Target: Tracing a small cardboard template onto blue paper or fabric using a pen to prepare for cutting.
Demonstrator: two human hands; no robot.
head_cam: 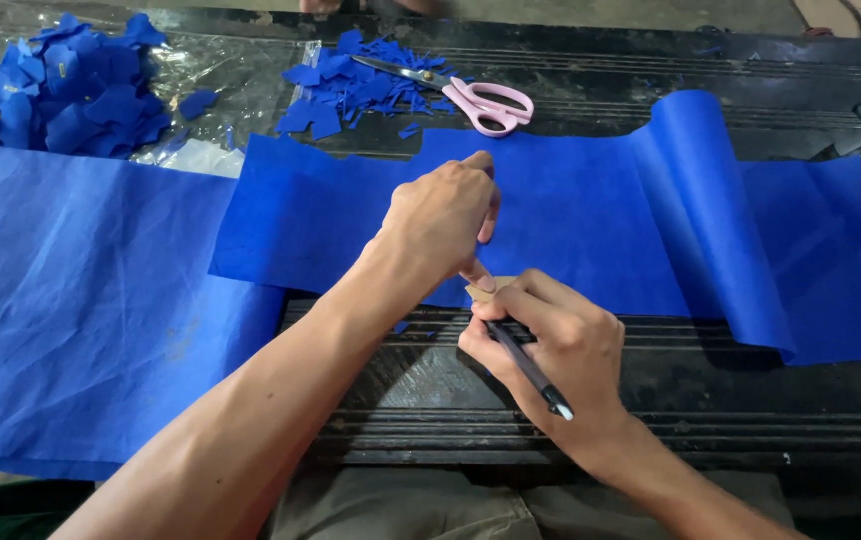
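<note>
Head view, looking down at my two bare hands over a dark ribbed work table (pixel 650 400). My left hand (pixel 442 218) rests knuckles-up on a strip of blue fabric (pixel 570 215), its fingers curled narrow and its fingertip pressing down on a small tan template piece (pixel 481 287) at the near edge of the cloth. I cannot tell the template's full shape, since both hands cover most of it. My right hand (pixel 550 345) sits just beside the left, below it in the view, fingers closed around a dark pen (pixel 530 372); the pen's tip is hidden under the fingers at the template's edge, and its pale rear end points back toward my wrist.

The blue fabric strip runs across the table from left of centre to the right edge, with a raised fold (pixel 710 200) standing up to the right of my hands. A second, larger blue sheet (pixel 70 310) lies to the left, its edge tucked under the strip.

At the far side of the table, pink-handled scissors (pixel 470 98) lie among loose blue cut scraps (pixel 350 85). A bigger pile of blue cut pieces (pixel 60 85) rests on clear plastic film (pixel 220 70) at the upper left, well apart from both hands.
</note>
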